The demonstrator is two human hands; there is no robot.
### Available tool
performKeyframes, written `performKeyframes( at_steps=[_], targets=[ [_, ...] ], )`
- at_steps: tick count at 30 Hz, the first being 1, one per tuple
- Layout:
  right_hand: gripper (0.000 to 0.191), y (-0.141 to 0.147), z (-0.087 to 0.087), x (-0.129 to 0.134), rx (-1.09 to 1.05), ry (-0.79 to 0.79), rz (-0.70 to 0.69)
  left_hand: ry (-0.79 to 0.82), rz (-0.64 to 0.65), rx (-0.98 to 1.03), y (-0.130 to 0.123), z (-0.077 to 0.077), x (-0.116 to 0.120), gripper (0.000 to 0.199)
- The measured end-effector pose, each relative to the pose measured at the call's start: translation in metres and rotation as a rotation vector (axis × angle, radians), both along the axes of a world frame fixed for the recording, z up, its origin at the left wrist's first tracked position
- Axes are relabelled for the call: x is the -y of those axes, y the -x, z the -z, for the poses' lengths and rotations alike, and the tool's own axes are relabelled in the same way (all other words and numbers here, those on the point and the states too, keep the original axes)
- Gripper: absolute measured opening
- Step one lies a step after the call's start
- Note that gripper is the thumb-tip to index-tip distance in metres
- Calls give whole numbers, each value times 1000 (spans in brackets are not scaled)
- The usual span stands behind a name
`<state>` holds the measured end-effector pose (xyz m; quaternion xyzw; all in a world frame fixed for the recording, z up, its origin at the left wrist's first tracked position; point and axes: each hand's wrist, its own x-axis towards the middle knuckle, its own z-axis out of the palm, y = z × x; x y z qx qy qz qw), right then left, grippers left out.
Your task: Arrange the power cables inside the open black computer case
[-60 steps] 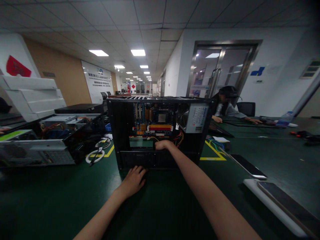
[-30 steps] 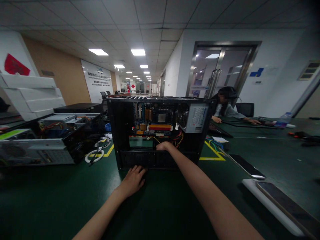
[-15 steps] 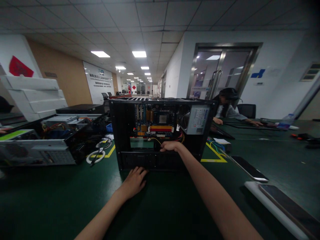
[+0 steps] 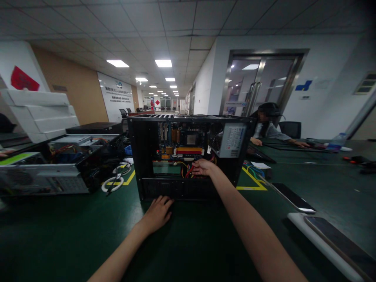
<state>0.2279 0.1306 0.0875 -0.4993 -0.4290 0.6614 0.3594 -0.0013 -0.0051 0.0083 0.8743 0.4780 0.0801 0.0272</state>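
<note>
An open computer case (image 4: 163,188) stands upright on the table in front of me, its inside facing me. Within it I see a motherboard (image 4: 182,137) with red and yellow slots, and a power supply (image 4: 232,140) with its fan at the upper right. My right hand (image 4: 202,167) reaches inside, its fingers curled at a bundle of red and yellow power cables (image 4: 188,171); part of the grip is hidden. My left hand (image 4: 158,213) lies palm down against the case's lower front edge, fingers stretched out and holding nothing.
Another opened computer case (image 4: 58,174) lies at left, beside a coiled white cable (image 4: 112,185). Phones (image 4: 292,197) and a white slab (image 4: 323,244) are at right. Coloured wires (image 4: 255,172) lie behind the case's right side. A co-worker (image 4: 268,125) sits across the table.
My right hand has moved up and slightly right inside the case and turned, and red cables now show at its fingers. My left hand stays in place.
</note>
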Motion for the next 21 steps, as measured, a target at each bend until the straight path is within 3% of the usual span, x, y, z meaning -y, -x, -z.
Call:
performKeyframes(
  at_steps=[8,21],
  targets=[
    [17,7,8,-14,-116,171,157,26,-12,-2,-1,-6,4,41],
    [17,9,11,-25,-108,164,193,8,-19,-12,-1,-3,3,40]
  ],
)
